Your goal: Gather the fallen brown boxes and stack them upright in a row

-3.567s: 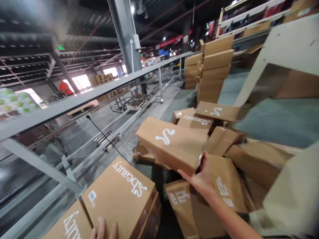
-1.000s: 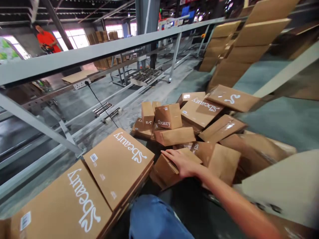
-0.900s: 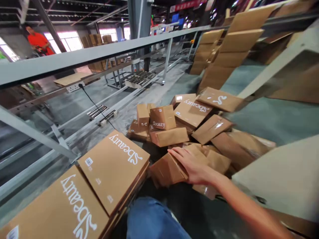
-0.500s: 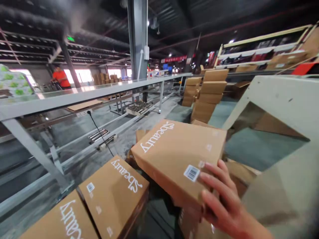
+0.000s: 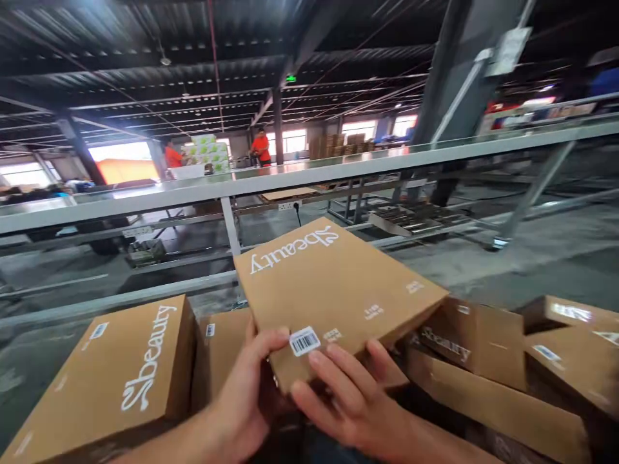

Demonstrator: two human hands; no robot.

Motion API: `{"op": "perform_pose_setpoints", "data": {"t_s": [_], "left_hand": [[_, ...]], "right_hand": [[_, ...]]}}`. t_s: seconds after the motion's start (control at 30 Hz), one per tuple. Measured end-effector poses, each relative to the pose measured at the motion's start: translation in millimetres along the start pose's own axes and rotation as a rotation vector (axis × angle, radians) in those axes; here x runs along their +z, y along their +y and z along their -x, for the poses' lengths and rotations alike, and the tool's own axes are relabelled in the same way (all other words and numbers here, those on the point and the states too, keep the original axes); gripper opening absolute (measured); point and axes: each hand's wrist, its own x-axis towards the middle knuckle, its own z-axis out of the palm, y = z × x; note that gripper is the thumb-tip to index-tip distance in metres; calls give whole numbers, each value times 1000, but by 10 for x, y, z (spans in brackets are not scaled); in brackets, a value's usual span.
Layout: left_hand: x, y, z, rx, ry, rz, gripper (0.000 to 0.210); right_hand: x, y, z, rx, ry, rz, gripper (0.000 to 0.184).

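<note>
Long pale bench [image 5: 309, 175] runs across my 12 o'clock. Beyond it, near 12, I note an orange-shirted person [image 5: 262, 147]; at 11, a green-patterned pack [image 5: 210, 152]. Grey pillar [image 5: 452, 77] leans at my 1. Something blue [image 5: 604, 84] at 2, perhaps a crate; blurred.

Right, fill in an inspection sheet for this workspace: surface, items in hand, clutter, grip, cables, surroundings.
Surface: grey floor; long metal bench ahead.
Items in hand: held carton, tilted, with white lettering and a barcode label on top.
Clutter: loose carton pile at right; lettered carton at left, another carton partly hidden beside it.
Grip: left hand and right hand both on the held carton's near end.
Cables: black cord at a socket strip below the bench, disappearing behind the held carton.
Surroundings: person in orange and grey column beyond the bench.
</note>
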Motion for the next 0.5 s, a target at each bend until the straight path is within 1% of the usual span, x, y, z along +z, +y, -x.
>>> {"op": "perform_pose_setpoints", "data": {"t_s": [0.03, 0.07, 0.1, 0.17, 0.23, 0.27, 0.3, 0.33, 0.37, 0.4, 0.43, 0.47, 0.5], "left_hand": [[-69, 107, -3, 13, 36, -24, 109], [-171, 228, 8, 58, 51, -68, 106], [-288, 355, 35, 126, 52, -138, 105], [-495, 606, 122, 253, 49, -320, 113], [-613, 832, 228, 317, 42, -478, 117], [-640, 932, 279, 323, 24, -541, 116], [-655, 1021, 322, 324, -10, -594, 113], [-666, 1099, 355, 319, -64, -647, 108], [-678, 1166, 374, 308, -127, -704, 103], [-696, 1226, 375, 299, -187, -771, 98], [-721, 1280, 358, 291, -239, -841, 97], [-753, 1332, 321, 287, -275, -901, 97], [-793, 1387, 269, 282, -283, -943, 99]], "right_hand": [[-97, 65, -180, -27, -116, -62, 33], [-212, 175, -329, -18, -214, -144, 38], [-323, 326, -448, 40, -294, -242, 46], [-457, 715, -605, 227, -360, -477, 70], [-419, 1120, -691, 438, -426, -678, 92], [-344, 1284, -717, 529, -492, -773, 102], [-250, 1401, -736, 627, -581, -893, 106], [-149, 1460, -748, 716, -688, -1039, 108], [-55, 1457, -750, 804, -782, -1205, 107], [27, 1398, -740, 900, -843, -1374, 105], [94, 1293, -716, 1009, -869, -1526, 103], [150, 1159, -677, 1133, -854, -1638, 101], [200, 1014, -627, 1265, -803, -1707, 99]]}}
